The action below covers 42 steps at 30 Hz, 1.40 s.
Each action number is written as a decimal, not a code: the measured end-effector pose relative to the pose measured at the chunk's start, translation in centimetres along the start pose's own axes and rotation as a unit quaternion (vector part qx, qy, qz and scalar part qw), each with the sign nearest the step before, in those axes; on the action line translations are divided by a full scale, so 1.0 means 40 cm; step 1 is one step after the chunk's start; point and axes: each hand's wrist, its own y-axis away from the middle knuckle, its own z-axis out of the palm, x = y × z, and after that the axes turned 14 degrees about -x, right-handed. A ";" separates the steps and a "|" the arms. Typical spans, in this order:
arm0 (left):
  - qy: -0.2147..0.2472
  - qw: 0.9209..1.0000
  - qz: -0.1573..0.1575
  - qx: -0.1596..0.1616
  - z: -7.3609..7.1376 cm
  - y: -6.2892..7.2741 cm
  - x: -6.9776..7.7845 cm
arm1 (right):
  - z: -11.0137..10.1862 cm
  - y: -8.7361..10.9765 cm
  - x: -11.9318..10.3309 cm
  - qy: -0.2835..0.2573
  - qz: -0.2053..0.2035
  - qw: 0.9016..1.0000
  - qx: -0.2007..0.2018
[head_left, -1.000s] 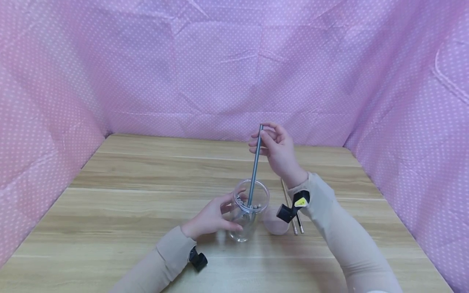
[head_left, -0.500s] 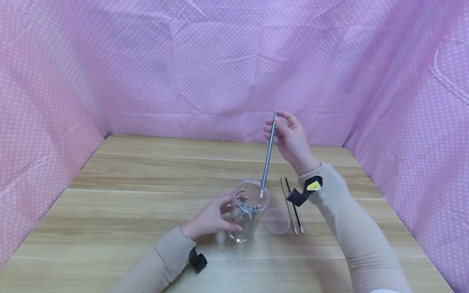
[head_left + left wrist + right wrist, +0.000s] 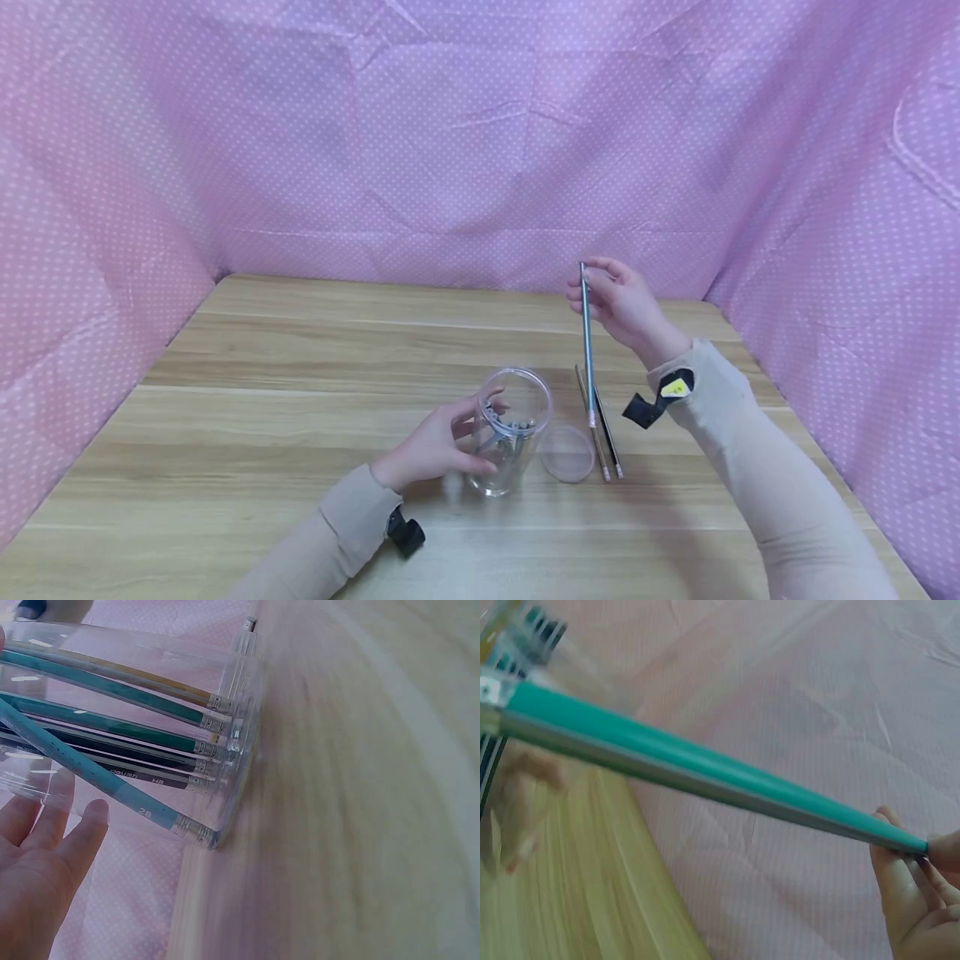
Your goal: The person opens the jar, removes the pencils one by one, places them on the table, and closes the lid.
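My left hand (image 3: 427, 446) holds a clear plastic jar (image 3: 517, 458) around its side, with thumb and fingers on opposite sides. Several pencils stand inside the jar; in the left wrist view a light blue pencil (image 3: 97, 776) marked 2B crosses in front of darker ones, metal-banded ends toward the base. Between thumb and fingers, my right hand (image 3: 628, 307) pinches a teal pencil (image 3: 587, 342) by its top end. That pencil hangs almost upright to the right of the jar, its eraser end down. Its lower part overlaps two pencils on the table in the head view.
A round clear lid (image 3: 567, 456) lies on the wooden table (image 3: 300, 358) just right of the jar. Beyond it lie a gold pencil (image 3: 602, 457) and a black pencil (image 3: 610, 437), side by side. Pink dotted cloth (image 3: 465, 150) hangs around the back and sides.
The teal pencil has come up out of the jar in my right hand, then travelled right and down toward the two lying pencils. My left hand and the jar have stayed put.
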 end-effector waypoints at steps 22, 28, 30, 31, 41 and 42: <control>-0.006 1.000 0.004 0.003 0.001 -0.001 0.003 | -0.247 0.082 0.186 0.147 0.100 0.984 0.025; -0.002 1.000 0.007 0.004 0.000 -0.003 0.005 | -0.271 0.090 0.217 0.168 0.108 0.980 0.024; 0.005 1.000 0.005 0.003 -0.001 -0.002 0.007 | -0.277 0.092 0.226 0.170 0.111 0.979 0.023; 0.006 1.000 0.004 0.002 -0.001 -0.002 0.007 | -0.279 0.094 0.230 0.171 0.114 0.978 0.023; -0.009 1.000 -0.003 0.006 -0.003 -0.003 0.008 | -0.308 0.092 0.279 0.134 0.127 0.983 0.021; -0.007 1.000 -0.002 0.005 -0.003 -0.003 0.008 | -0.309 0.091 0.283 0.132 0.127 0.983 0.019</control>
